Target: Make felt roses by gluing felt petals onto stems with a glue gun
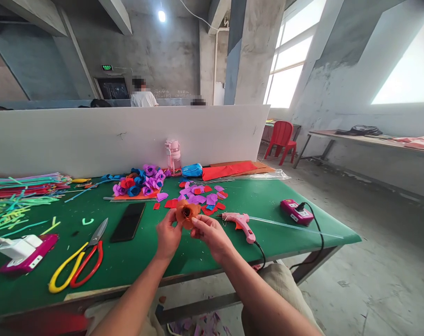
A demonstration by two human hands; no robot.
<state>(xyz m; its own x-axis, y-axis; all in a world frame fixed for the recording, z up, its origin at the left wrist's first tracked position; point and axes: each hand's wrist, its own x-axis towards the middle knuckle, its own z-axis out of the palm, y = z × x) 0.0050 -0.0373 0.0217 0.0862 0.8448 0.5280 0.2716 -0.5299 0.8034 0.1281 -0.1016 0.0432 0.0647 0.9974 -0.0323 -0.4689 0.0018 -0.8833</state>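
An orange-brown paper flower (187, 213) with a dark centre is held up over the near part of the green table. My left hand (169, 233) pinches its left edge. On the lower right petals, my right hand (211, 233) closes with thumb and fingers. Just right of that hand lies a pink glue gun (240, 224), a clear glue stick trailing from its back. Behind the flower, loose purple, red and blue paper petals (198, 196) are scattered. Finished purple, blue and red paper flowers (140, 181) sit in a pile to the left.
Scissors (82, 259), a black phone (128, 222) and a power strip with chargers (28, 252) lie left on the green table (268, 191). A purple socket block (296, 212) stands right. Behind are a pink bottle (173, 155), red paper (229, 171) and a white partition (75, 137).
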